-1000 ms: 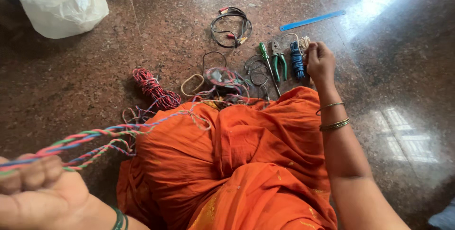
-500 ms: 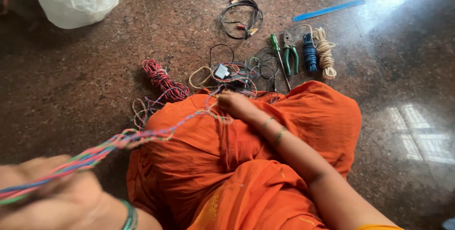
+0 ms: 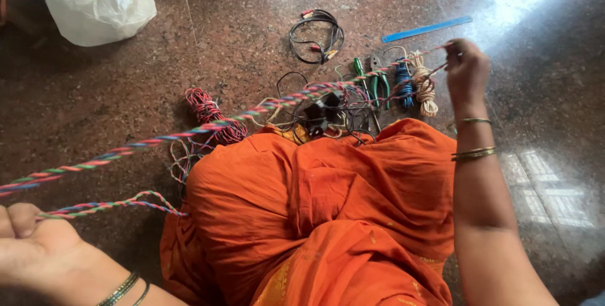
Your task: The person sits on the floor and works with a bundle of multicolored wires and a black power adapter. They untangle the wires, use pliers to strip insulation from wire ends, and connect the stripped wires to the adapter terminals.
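A twisted multicoloured cord [image 3: 189, 132] is held taut across the orange cloth [image 3: 328, 205] that covers the lap. The right hand [image 3: 466, 69] is raised beyond the far right edge of the cloth, its fingertips pinched together on one end of the cord. The left hand [image 3: 34, 252] lies off the near left corner of the cloth, closed around the other part of the cord, though the exact grip is cut off by the frame edge. A long run is seen already twisted evenly, so the twisting is judged well advanced; a shorter twisted strand [image 3: 113, 205] droops from the left hand back to the cloth's left edge, and loose wire is still heaped just beyond the cloth, so more is judged to be left. The cord's long axis runs on a diagonal, from the near left up to the far right, rising slightly toward the right hand. Beyond the cloth lie a red coil [image 3: 205, 107], green pliers [image 3: 378, 82], a blue coil [image 3: 403, 79], a cream coil [image 3: 425, 85] and a black cable [image 3: 315, 35]; farther right of these a blue ruler [image 3: 425, 28] is seen, and far to the left of the cloth a white bag [image 3: 94, 0].
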